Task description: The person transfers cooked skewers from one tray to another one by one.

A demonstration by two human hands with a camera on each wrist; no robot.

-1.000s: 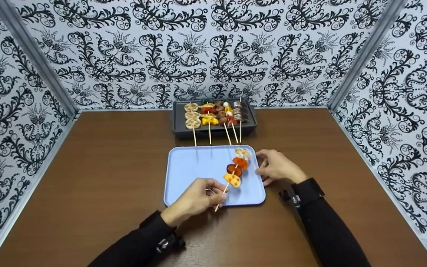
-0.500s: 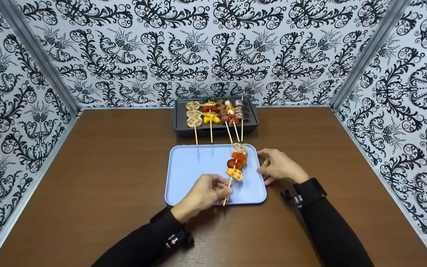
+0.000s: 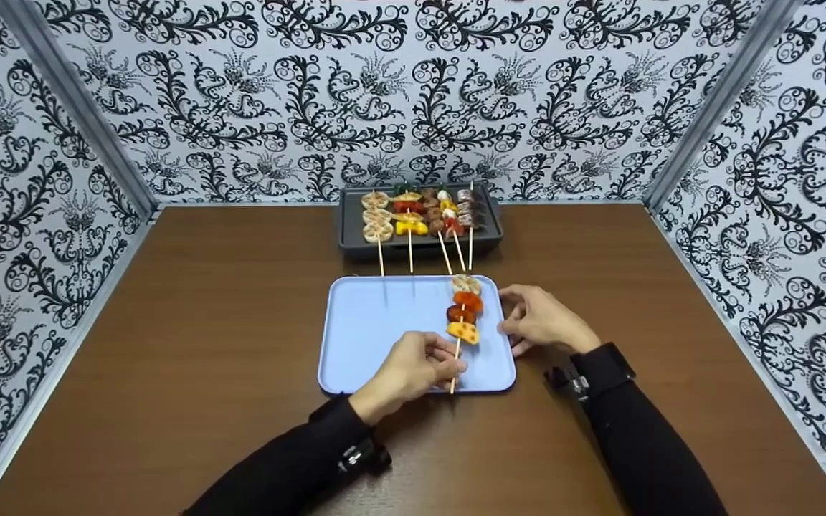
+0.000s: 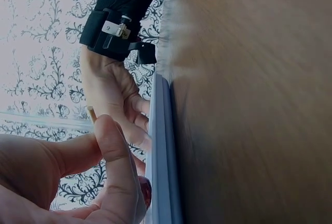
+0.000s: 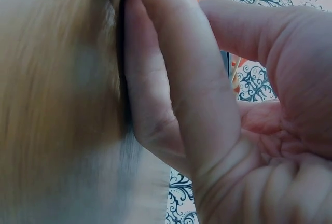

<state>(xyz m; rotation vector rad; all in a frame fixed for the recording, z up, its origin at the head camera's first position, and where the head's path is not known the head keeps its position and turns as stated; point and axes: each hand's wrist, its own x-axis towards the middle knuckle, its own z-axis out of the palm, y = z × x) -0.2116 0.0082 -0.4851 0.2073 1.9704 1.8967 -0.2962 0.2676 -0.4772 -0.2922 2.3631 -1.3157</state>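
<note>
My left hand (image 3: 413, 365) pinches the bare lower end of a skewer (image 3: 462, 315) between thumb and fingers. The skewer carries a pale lotus root slice, an orange piece, a dark red round and a yellow spotted piece. It points away from me over the right side of a light blue tray (image 3: 363, 322). In the left wrist view the stick's end (image 4: 91, 113) pokes out past the thumb. At the tray's right edge, my right hand (image 3: 542, 319) grips the rim with thumb and fingers. Much of the rim there is hidden behind those fingers in the right wrist view.
Behind the tray stands a dark grey grill pan (image 3: 420, 247) holding several skewers, their sticks jutting toward the tray. Brown wooden tabletop (image 3: 226, 301) surrounds both. Black-and-white patterned walls (image 3: 413, 93) enclose the back and sides.
My left hand has shifted to the right and slightly away from me, and the skewer has swung from slanted to nearly straight. The right hand stays at the tray's edge.
</note>
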